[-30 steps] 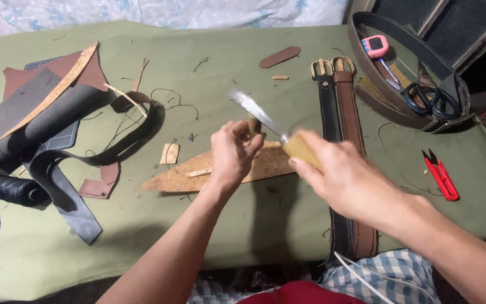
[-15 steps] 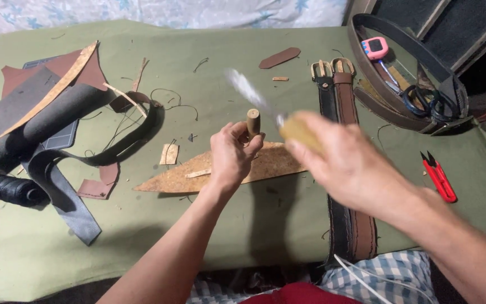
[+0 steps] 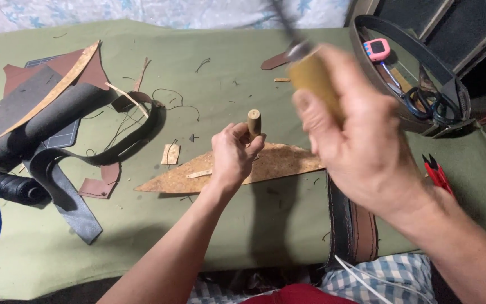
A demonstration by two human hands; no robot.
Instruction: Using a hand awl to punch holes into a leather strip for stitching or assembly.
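Raised well above its earlier place over the cork piece, the right hand (image 3: pixel 361 146) is now seen close to the camera, and the tool in it has been swung up toward the far edge of the table. A yellowish handle (image 3: pixel 314 79) is gripped by fingers curled tightly around it, pressed together, with the thumb laid along its side. From the handle a dark blade (image 3: pixel 283 22) runs up and slightly left, away from the person; it is blurred, so its edge and tip cannot be told. The long axis of the tool is steeply tilted, handle low and blade high.

The left hand (image 3: pixel 234 155) has been kept where it was, over the tan triangular cork piece (image 3: pixel 279 163) that lies flat on the green cloth (image 3: pixel 158 236). A short wooden peg (image 3: pixel 253 123) is pinched upright between thumb and curled fingers, its rounded top pointing up and away, its lower end hidden in the fist. Whether the peg touches the cork cannot be told.

Dark leather straps (image 3: pixel 57 135) are piled at the left, a brown belt (image 3: pixel 355 225) is laid under the right wrist, and red snips (image 3: pixel 437 174) lie at the right.
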